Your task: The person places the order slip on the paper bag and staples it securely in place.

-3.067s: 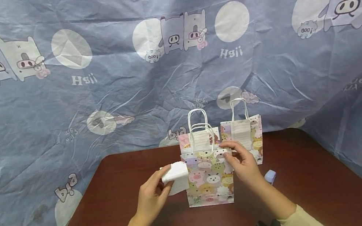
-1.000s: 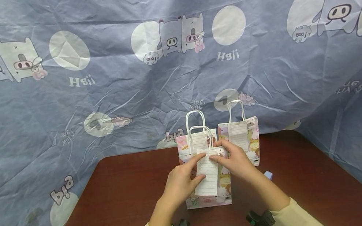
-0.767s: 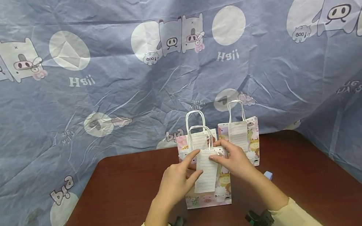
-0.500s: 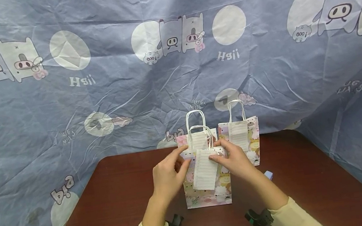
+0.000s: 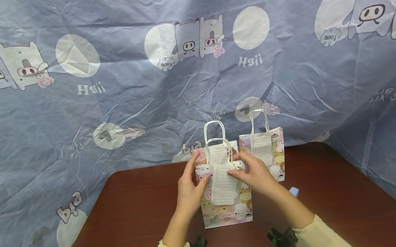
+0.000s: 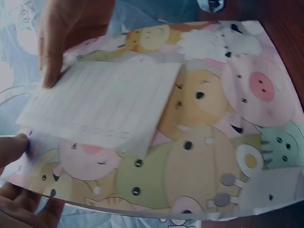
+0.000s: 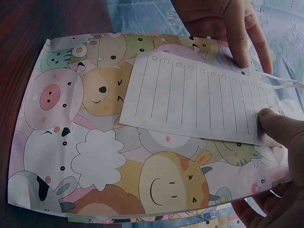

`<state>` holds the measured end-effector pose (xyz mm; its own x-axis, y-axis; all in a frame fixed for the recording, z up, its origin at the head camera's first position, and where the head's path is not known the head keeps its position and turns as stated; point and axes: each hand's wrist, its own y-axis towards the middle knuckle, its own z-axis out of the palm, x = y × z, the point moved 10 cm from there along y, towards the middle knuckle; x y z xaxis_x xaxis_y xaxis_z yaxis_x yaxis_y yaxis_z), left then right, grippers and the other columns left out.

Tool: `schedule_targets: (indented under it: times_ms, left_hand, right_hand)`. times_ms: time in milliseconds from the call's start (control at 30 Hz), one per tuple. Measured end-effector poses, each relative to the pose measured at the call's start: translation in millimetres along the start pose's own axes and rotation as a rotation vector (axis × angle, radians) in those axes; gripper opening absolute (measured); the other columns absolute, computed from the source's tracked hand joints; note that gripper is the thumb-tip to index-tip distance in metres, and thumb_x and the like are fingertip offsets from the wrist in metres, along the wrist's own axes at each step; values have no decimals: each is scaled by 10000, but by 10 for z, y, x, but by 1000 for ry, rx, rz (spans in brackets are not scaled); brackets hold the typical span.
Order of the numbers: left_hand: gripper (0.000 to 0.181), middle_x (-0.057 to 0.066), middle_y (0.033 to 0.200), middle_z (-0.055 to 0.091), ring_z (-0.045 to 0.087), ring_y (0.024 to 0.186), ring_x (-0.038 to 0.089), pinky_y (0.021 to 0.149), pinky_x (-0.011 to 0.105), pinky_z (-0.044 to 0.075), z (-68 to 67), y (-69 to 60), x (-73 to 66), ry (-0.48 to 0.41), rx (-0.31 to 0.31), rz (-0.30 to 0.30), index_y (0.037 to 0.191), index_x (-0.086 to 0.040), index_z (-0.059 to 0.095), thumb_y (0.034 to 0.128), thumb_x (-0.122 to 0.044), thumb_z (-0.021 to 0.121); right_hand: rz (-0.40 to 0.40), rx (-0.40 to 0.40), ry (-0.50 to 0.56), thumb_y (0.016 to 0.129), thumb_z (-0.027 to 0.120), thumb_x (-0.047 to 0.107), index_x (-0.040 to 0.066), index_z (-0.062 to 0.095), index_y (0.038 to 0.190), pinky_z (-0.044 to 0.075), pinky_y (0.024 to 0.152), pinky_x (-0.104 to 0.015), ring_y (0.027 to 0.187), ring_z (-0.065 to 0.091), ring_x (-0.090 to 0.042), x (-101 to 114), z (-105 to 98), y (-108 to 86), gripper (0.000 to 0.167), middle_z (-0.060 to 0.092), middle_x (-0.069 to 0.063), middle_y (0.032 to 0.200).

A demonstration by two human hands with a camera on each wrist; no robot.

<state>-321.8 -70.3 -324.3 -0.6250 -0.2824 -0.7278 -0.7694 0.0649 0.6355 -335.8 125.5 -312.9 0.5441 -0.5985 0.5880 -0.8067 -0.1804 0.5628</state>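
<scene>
An animal-print paper gift bag (image 5: 229, 218) stands upright with white twisted handles at its top. A white lined note sheet (image 5: 223, 187) hangs slightly askew over its front, its lower edge standing a little off the bag in the left wrist view. With the thumb on the sheet's top right corner and the fingers behind the bag, my right hand (image 5: 258, 175) pinches sheet and bag together. My left hand (image 5: 188, 191) holds the bag's upper left edge, thumb (image 6: 13, 148) in front and fingers behind. The bag hides part of both hands' fingers.
Behind stand two more gift bags, one pink (image 5: 234, 147) directly at the back and one animal-print bag (image 5: 277, 143) to the right, both with lined sheets on front. A small pale blue object (image 5: 294, 192) lies on the brown table (image 5: 138, 210). A patterned blue cloth (image 5: 126, 98) hangs behind.
The lined sheet, first folded in my left hand, came to the bag's front under my right thumb. My left hand then let it go and moved left to the bag's edge.
</scene>
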Motion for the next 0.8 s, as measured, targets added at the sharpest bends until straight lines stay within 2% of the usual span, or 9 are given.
schedule_targets:
  times_ms: [133, 200, 300, 467, 567, 633, 667, 767, 800]
  left_hand:
    - [687, 108, 1057, 708, 522, 672, 63, 584, 185, 470, -1, -13, 15, -5, -48, 12, 1450, -212, 509, 848, 27, 740]
    - [671, 113, 1019, 709, 540, 663, 44, 572, 186, 479, 4, -16, 25, -33, -59, 13, 1434, -213, 521, 849, 33, 736]
    - [657, 130, 1017, 718, 583, 676, 55, 576, 193, 500, 4, -21, 37, -67, -71, 14, 1416, -208, 519, 847, 43, 733]
    - [606, 145, 1035, 706, 592, 699, 105, 597, 202, 508, 26, -38, 48, -79, -72, 30, 1373, -162, 427, 875, 47, 702]
    - [556, 156, 1094, 692, 601, 735, 127, 612, 213, 523, 59, -52, 42, -63, -61, 68, 1346, -144, 395, 901, 42, 673]
    - [512, 138, 1097, 683, 549, 704, 101, 589, 201, 491, 72, -66, 27, -35, -62, 104, 1334, -138, 421, 914, 35, 658]
    - [486, 147, 1033, 677, 516, 673, 89, 568, 198, 468, 72, -71, -12, -18, -67, 114, 1320, -119, 450, 911, 49, 652]
    - [391, 88, 1004, 649, 402, 629, 51, 534, 186, 395, 87, -82, -47, 16, -68, 159, 1259, -132, 561, 920, 49, 634]
    - [364, 72, 996, 638, 400, 639, 56, 543, 187, 389, 93, -82, -59, 26, -65, 168, 1230, -141, 596, 923, 53, 626]
  right_hand:
    - [-92, -33, -7, 785, 844, 154, 103, 633, 996, 496, 954, -468, 1162, 628, -290, 89, -17, 17, 303, 666, -85, 1197]
    - [-125, -45, -14, 785, 843, 144, 98, 621, 973, 478, 994, -469, 1217, 610, -300, 122, -25, 20, 294, 658, -93, 1234]
    - [-142, -53, -15, 782, 845, 144, 103, 614, 959, 478, 995, -464, 1214, 608, -299, 146, -32, 24, 294, 656, -90, 1228]
    - [-150, -55, -10, 780, 847, 137, 97, 616, 953, 480, 998, -482, 1215, 605, -304, 165, -28, 34, 290, 654, -87, 1227]
    - [-136, -60, -15, 774, 853, 145, 103, 611, 939, 487, 983, -481, 1206, 609, -300, 155, -27, 40, 295, 655, -80, 1226]
    - [-127, -62, -24, 770, 857, 150, 104, 606, 931, 493, 971, -478, 1195, 614, -298, 146, -22, 41, 301, 655, -81, 1224]
    - [-122, -61, -26, 769, 858, 151, 104, 604, 930, 495, 970, -477, 1196, 614, -298, 141, -19, 39, 304, 655, -82, 1226]
    - [-107, -60, -31, 769, 857, 153, 98, 601, 938, 500, 962, -478, 1193, 615, -305, 123, -8, 35, 312, 653, -92, 1231]
    - [-103, -60, -31, 770, 857, 154, 98, 602, 941, 501, 953, -478, 1192, 615, -306, 119, -5, 34, 312, 652, -93, 1234]
